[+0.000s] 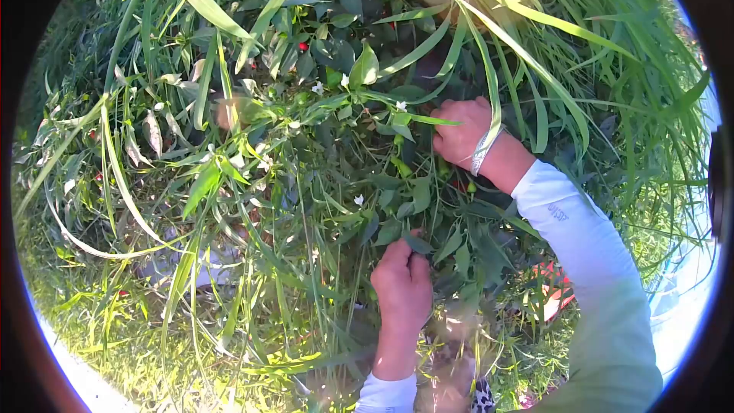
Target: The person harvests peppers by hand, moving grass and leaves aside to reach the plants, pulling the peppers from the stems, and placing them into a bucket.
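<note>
A leafy pepper plant (413,195) with small white flowers fills the middle of the view. My left hand (402,283) is low among its stems, fingers curled closed beside a dark leaf (418,243); what they grip is hidden. Higher and to the right, my right hand (465,134) reaches into the foliage with its fingers bent inward. Leaves cover those fingertips, so I cannot make out what is in them. A pale green pepper (401,167) hangs to the left of this hand. Both forearms wear white sleeves, and a patterned band circles the right wrist.
Long grass blades (527,38) arch over the plant and cross near my right wrist. Small red peppers (303,47) show among leaves at the upper left. Dried, curled leaves (153,134) hang at the left. A red and white piece (554,291) lies by the right forearm.
</note>
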A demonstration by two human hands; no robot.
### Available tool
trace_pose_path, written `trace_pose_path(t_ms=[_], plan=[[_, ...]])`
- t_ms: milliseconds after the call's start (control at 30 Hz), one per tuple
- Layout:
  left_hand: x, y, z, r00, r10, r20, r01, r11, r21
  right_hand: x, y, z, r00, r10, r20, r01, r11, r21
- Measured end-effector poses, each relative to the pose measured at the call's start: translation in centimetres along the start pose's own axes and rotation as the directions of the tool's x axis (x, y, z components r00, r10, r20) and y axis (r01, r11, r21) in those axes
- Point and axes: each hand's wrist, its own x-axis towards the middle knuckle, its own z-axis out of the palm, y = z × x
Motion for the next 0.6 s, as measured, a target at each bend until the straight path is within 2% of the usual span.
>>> trace_pose_path(t_ms=[67, 100, 167, 200, 233, 267, 300, 367, 400, 433, 467, 500, 533, 567, 600], plan=[[0.0, 0.0, -0.2, 1.000, -0.008, -0.018, 0.008, 1.000, -0.029, -0.8, -0.6, 0.1, 0.997, -0.002, -0.081, 0.002, 1.000, 0.003], [0.0, 0.2, -0.3, 0.999, -0.042, 0.000, 0.042, 0.998, -0.052, -1.6, -0.8, 0.1, 0.997, -0.002, -0.071, 0.003, 1.000, 0.005], [0.1, 0.2, -0.2, 0.997, -0.077, 0.021, 0.078, 0.993, -0.085, -3.1, -0.6, -0.1, 0.996, -0.072, -0.059, 0.086, 0.953, 0.290], [0.1, 0.0, -0.2, 0.999, -0.041, 0.010, 0.042, 0.990, -0.136, -3.6, 0.0, -0.2, 0.989, -0.007, -0.145, 0.070, 0.898, 0.433], [0.0, -0.3, -0.4, 1.000, -0.006, -0.007, 0.005, 0.984, -0.180, -3.6, 0.5, -1.1, 0.991, 0.087, -0.103, -0.003, 0.776, 0.631], [0.0, -0.3, -0.6, 1.000, -0.008, -0.013, 0.005, 0.984, -0.176, -4.3, 1.5, -2.9, 0.949, 0.182, 0.259, -0.301, 0.268, 0.915], [0.0, -0.2, -0.7, 0.999, -0.041, -0.002, 0.040, 0.984, -0.175, -4.1, 2.7, -3.3, 0.976, 0.073, 0.205, -0.201, -0.057, 0.978], [-0.2, -0.3, -0.7, 0.996, -0.086, 0.010, 0.086, 0.981, -0.173, -3.0, 2.7, -4.9, 0.989, -0.012, 0.149, -0.146, -0.299, 0.943], [-0.2, -0.3, -0.6, 0.999, -0.050, -0.008, 0.048, 0.983, -0.180, -2.0, 2.3, -4.8, 0.988, -0.015, 0.155, -0.152, -0.302, 0.941], [-0.1, -0.3, -0.5, 1.000, -0.012, -0.025, 0.007, 0.982, -0.187, -0.6, 1.3, -4.9, 0.982, -0.027, 0.186, -0.186, 0.025, 0.982], [-0.1, -0.3, -0.5, 1.000, -0.013, -0.024, 0.009, 0.982, -0.188, 0.9, 0.5, -4.9, 0.976, -0.030, 0.218, -0.194, 0.352, 0.916], [-0.1, -0.1, -0.5, 0.999, -0.048, 0.000, 0.047, 0.982, -0.182, 2.4, 0.2, -3.4, 0.995, -0.036, 0.089, -0.054, 0.556, 0.829], [-0.1, -0.1, -0.5, 0.996, -0.084, 0.023, 0.087, 0.981, -0.175, 4.0, 0.8, -1.4, 0.875, -0.319, -0.364, 0.434, 0.851, 0.295], [0.0, -0.1, -0.8, 0.996, -0.088, 0.019, 0.090, 0.980, -0.176, 4.7, 0.1, -0.3, 0.874, -0.323, -0.363, 0.437, 0.849, 0.297], [-0.1, -0.1, -0.8, 0.995, -0.095, 0.016, 0.096, 0.979, -0.181, 5.2, -1.0, 0.1, 0.883, -0.357, -0.304, 0.423, 0.886, 0.188]])
